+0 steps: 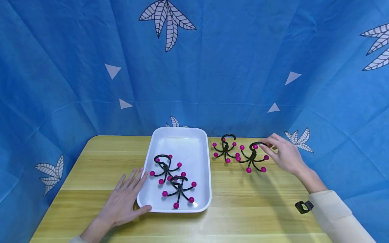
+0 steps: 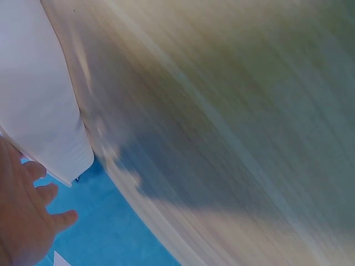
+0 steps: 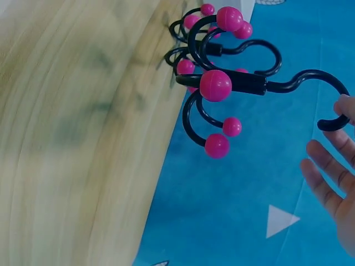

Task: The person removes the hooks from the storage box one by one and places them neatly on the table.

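Observation:
My right hand (image 1: 284, 153) pinches the curved top of a black multi-arm hanging hook (image 1: 253, 156) with pink ball tips. In the right wrist view this hook (image 3: 249, 83) hangs from thumb and fingertips, its shadow falling on the table. Just left of it, a second hanging hook (image 1: 225, 150) stands on the table. The white tray (image 1: 194, 155) holds two more of the same kind, a rear hook (image 1: 165, 167) and a front hook (image 1: 179, 191). My left hand (image 1: 123, 200) lies with fingers spread at the tray's left rim, thumb at the front corner.
The wooden table (image 1: 243, 216) has light grain and a rounded far left corner. Behind and beside it hangs a blue curtain (image 1: 212, 67) with leaf and triangle prints. A small black device (image 1: 304, 207) sits on the right wrist.

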Demonstrator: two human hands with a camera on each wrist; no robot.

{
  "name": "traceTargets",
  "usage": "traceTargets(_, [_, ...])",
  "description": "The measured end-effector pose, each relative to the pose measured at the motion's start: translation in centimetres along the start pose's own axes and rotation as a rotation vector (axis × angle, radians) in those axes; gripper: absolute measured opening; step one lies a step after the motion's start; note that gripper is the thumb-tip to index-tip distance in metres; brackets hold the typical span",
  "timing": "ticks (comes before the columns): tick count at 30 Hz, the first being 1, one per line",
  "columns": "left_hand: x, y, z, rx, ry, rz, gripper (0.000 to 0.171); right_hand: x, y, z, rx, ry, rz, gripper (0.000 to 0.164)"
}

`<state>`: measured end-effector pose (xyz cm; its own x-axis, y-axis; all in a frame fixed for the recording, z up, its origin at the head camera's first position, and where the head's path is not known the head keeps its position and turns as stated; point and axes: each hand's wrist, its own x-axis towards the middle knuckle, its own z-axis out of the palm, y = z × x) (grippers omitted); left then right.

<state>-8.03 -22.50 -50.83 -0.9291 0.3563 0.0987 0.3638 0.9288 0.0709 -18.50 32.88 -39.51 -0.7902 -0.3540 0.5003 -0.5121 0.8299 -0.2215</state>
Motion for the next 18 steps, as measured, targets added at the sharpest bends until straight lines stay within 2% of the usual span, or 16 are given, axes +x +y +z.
traceTargets(18, [0.0, 0.0, 0.1, 0.005, 0.005, -0.003, 0.113, 0.4, 3.2, 0.4, 0.012, -0.102, 0.119, 0.018])
